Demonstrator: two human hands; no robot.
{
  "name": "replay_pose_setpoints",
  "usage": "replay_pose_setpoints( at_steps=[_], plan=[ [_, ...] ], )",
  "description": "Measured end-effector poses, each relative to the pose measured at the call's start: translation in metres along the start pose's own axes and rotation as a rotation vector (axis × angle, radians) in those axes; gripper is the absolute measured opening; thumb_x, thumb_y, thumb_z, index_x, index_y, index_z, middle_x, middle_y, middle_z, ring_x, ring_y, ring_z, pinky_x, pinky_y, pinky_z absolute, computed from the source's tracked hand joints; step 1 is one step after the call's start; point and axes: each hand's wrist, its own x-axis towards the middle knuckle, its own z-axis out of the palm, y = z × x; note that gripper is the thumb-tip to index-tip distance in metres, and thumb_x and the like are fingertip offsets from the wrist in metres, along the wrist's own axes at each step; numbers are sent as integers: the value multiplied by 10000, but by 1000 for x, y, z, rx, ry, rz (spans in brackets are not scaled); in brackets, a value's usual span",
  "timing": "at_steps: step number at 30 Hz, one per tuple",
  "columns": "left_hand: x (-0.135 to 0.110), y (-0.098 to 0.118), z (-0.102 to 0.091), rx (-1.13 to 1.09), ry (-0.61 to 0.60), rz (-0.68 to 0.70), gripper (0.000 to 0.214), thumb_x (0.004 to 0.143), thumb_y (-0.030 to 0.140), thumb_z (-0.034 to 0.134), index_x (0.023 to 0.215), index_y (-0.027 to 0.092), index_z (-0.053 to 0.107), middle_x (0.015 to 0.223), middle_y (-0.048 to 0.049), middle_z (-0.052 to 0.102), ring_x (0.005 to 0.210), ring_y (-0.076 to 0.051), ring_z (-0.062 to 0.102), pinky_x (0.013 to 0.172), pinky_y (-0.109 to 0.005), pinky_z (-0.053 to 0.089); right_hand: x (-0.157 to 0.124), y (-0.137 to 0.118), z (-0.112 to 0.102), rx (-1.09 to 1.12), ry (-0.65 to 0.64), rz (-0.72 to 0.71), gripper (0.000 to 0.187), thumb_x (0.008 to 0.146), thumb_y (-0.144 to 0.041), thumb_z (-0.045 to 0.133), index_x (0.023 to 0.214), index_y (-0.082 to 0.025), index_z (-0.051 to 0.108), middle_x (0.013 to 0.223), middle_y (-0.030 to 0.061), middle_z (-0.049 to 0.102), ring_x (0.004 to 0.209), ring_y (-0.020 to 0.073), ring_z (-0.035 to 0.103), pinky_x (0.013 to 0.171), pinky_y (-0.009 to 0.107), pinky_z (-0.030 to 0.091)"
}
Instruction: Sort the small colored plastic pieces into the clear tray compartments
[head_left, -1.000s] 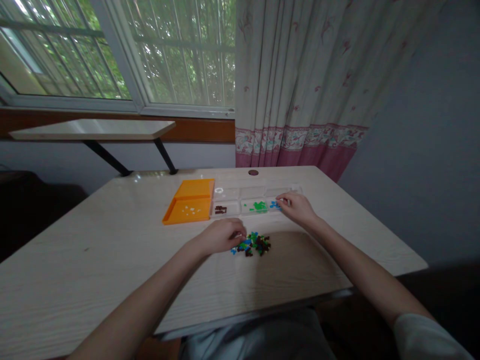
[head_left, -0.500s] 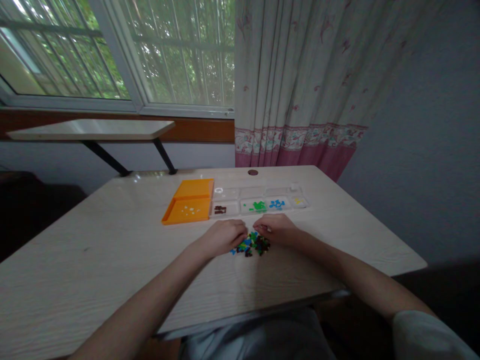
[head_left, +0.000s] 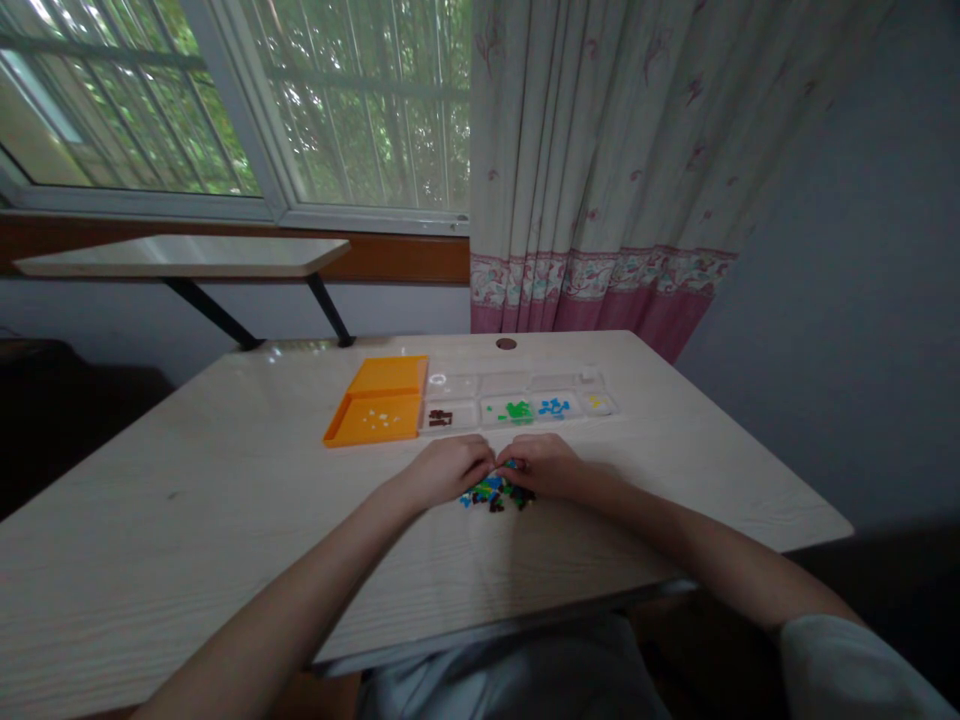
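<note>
A small heap of tiny coloured pieces point(head_left: 495, 492), blue, green and dark brown, lies on the pale wooden table point(head_left: 225, 520) in front of me. My left hand point(head_left: 446, 470) rests curled at the heap's left side. My right hand point(head_left: 544, 466) lies curled over its right side, and the fingertips of both hands meet above the heap. What the fingers pinch is too small to make out. Behind the heap lies a clear compartment tray point(head_left: 517, 395) with brown, green, blue and yellow pieces sorted into separate cells.
An orange lid or tray point(head_left: 379, 402) with a few white bits lies left of the clear tray. A cable hole point(head_left: 506, 344) sits near the table's far edge. Beyond are a window, a wall shelf point(head_left: 187, 256) and a curtain point(head_left: 600, 170).
My right hand has drawn back from the blue cell of the clear tray to the heap and now touches my left hand's fingertips. The left hand has hardly moved.
</note>
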Motion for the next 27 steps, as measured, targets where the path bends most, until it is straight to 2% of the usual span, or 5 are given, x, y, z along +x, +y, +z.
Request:
replay_pose_setpoints(
  at_steps=[14, 21, 27],
  plan=[
    [-1, -2, -5, -86, 11, 3, 140, 785, 218, 500, 819, 170, 627, 789, -36, 609, 745, -139, 553, 671, -223, 414, 1, -3, 2, -33, 3, -33, 119, 804, -273, 522, 814, -204, 618, 727, 3, 633, 665, 111, 568, 593, 194, 374],
    [0, -1, -5, -178, 149, -32, 125, 792, 251, 530, 803, 170, 625, 779, -21, 607, 698, -117, 531, 640, -216, 399, 1, -1, -4, -8, 86, 3, 112, 815, -251, 497, 833, -194, 592, 728, 15, 620, 661, 115, 559, 606, 197, 383],
    [3, 4, -4, -276, 320, -86, 185, 800, 318, 546, 774, 158, 635, 703, -15, 581, 637, -100, 502, 576, -203, 377, 3, -2, -9, 94, 180, 59, 166, 840, -304, 486, 844, -188, 605, 728, 15, 621, 649, 108, 552, 609, 195, 394]
  ],
)
